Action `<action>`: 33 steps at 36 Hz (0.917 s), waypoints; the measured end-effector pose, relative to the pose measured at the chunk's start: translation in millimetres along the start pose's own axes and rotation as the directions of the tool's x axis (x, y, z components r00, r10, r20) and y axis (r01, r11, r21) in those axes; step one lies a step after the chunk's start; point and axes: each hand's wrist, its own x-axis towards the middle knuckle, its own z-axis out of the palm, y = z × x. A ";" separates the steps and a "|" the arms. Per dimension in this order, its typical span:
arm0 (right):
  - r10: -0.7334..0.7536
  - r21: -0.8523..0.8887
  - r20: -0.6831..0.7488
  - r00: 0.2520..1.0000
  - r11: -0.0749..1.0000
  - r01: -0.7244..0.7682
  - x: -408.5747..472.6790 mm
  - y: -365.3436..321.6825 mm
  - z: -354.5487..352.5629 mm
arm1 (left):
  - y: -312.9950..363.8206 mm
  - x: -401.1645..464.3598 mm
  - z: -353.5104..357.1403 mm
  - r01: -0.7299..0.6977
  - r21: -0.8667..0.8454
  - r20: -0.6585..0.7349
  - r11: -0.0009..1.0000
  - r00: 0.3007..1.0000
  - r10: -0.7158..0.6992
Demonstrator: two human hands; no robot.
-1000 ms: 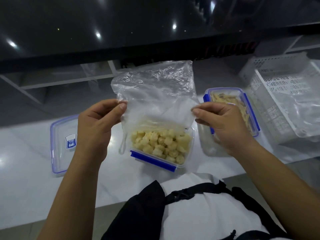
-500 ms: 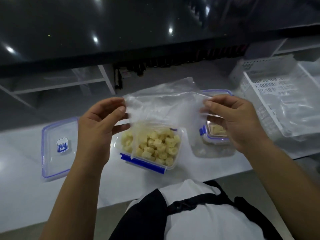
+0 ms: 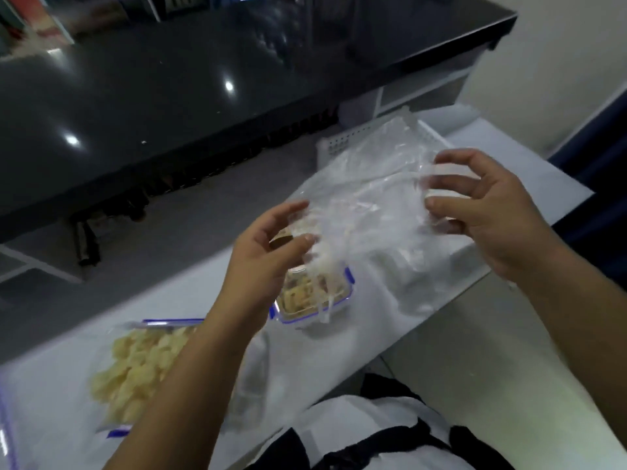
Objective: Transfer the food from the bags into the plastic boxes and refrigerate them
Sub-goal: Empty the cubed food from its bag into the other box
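At the bottom edge, a white garment crossed by black straps point(image 3: 400, 439) is seen, belonging to the person wearing the camera. Two bare forearms are stretched forward from there over a smooth white counter point(image 3: 210, 303).

Nearest on the counter, at the lower left, a clear rectangular plastic box point(image 3: 135, 371) with blue clips is filled with pale yellow, rounded, knobbly pieces of food. Just beyond it, under the left hand, a second clear box point(image 3: 315, 296) with a blue rim holds paler, flatter pieces; its contents are blurred.

A thin, crinkled, transparent plastic bag point(image 3: 366, 205) is held up between both hands, above the second box and the counter. The left hand point(image 3: 268, 256) is curled, with the bag's left edge pinched between thumb and fingers. The right hand point(image 3: 488, 208) is loosely curled, and the bag's right edge is caught between its thumb and fingertips. No food can be made out inside the bag.

Behind the bag, a white perforated plastic basket point(image 3: 342, 144) sits on the counter, mostly veiled by the film. Farther back, a glossy black countertop point(image 3: 203, 83) reflects small ceiling lights, and a pale wall point(image 3: 559, 62) closes the right side.
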 end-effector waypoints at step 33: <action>0.290 -0.854 0.520 0.803 0.178 0.488 196.6 134.1 -109.1 | -81.5 150.6 238.4 0.073 0.979 -0.003 0.191 0.939 -0.343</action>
